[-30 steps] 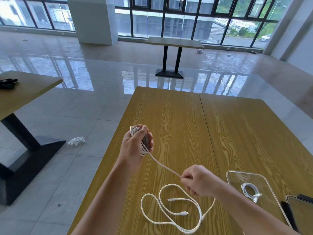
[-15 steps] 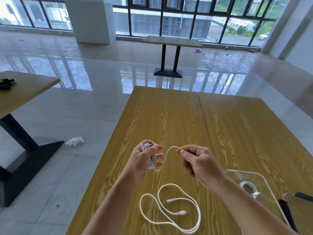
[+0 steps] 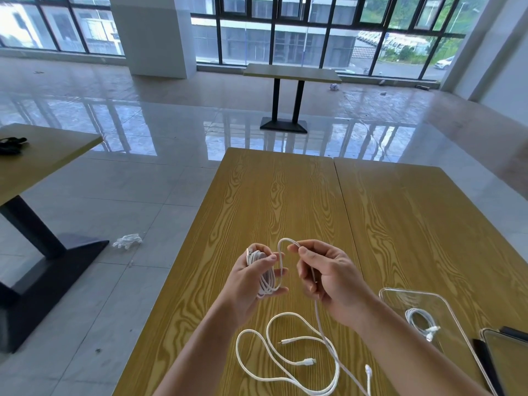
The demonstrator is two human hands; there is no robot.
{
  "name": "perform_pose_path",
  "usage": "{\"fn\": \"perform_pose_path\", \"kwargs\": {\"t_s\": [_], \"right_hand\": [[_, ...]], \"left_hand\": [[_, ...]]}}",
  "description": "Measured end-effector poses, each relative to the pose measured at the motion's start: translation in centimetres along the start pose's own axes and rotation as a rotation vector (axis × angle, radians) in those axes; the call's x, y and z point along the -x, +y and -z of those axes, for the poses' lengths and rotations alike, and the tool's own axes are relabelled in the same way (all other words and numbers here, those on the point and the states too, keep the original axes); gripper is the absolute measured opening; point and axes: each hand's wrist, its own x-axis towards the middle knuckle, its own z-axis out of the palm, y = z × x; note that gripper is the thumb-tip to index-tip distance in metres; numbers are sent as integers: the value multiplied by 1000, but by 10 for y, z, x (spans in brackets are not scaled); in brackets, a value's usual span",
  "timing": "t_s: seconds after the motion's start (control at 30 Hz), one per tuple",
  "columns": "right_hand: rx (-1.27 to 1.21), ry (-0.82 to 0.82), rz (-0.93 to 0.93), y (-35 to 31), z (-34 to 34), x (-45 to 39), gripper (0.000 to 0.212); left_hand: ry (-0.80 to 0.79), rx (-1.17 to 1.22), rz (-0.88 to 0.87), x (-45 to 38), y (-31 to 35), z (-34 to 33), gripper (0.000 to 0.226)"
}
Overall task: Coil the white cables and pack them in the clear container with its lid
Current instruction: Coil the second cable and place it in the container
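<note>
Above the table's left edge [image 3: 183, 252], left hand [image 3: 254, 278] grips coiled cable [image 3: 267, 281]; right hand [image 3: 328, 275] pinches its strand.

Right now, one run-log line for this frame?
step: coiling | left hand: holds coil | right hand: pinches cable | table: loose cable | clear container: coiled cable, lid off

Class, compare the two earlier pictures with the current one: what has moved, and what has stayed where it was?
The right hand, pinching the white cable, rose from low over the table toward the left hand, turning the taut line into a slack arch. The left hand dropped nearer, its grip on the coil unchanged. The loose cable and the clear container with its coiled cable stayed put.
</note>
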Motion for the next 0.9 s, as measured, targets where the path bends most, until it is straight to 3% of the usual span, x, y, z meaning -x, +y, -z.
{"fn": "perform_pose_path", "kwargs": {"t_s": [0.2, 0.37, 0.57, 0.73, 0.83, 0.9], "right_hand": [[1, -8, -2, 1, 3, 3, 26], [91, 17, 48, 5, -2, 7, 14], [302, 1, 120, 17, -10, 12, 16], [442, -7, 101, 26, -12, 13, 20], [499, -18, 95, 29, -10, 14, 17], [493, -58, 84, 30, -8, 15, 18]], "left_hand": [[24, 8, -46, 0, -2, -1, 3], [37, -2, -62, -2, -4, -4, 31], [28, 60, -72, -3, -5, -10, 44], [9, 94, -100, -1, -7, -14, 30], [113, 32, -134, -2, -8, -13, 9], [174, 21, -153, -2, -9, -13, 17]]}}
